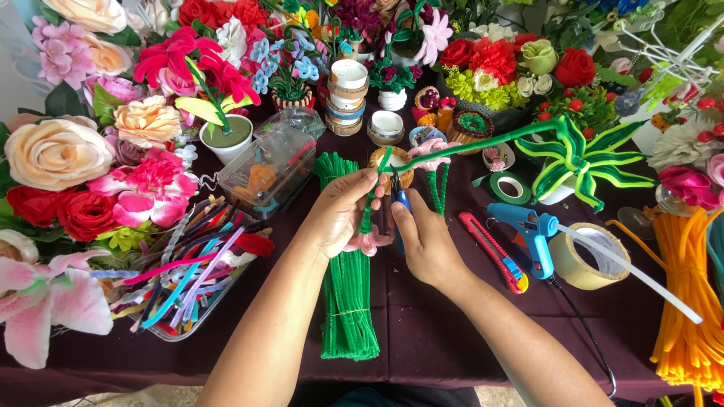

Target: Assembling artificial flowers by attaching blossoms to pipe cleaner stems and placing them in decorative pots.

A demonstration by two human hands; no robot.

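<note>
Green pipe-cleaner stem point(483, 145) pinched in left hand point(343, 211), fingers closed on its lower end. Stem runs long and slanted, up and right from hand toward striped green leaf cluster point(581, 158). Right hand point(422, 237) just beside left, fingers closed around small blue-handled cutters point(400, 197), tip at stem base. Under both hands: green pipe-cleaner bundle point(347, 301) lying lengthwise on dark tabletop point(445, 332). Blue glue gun point(532, 230) to right.
</note>
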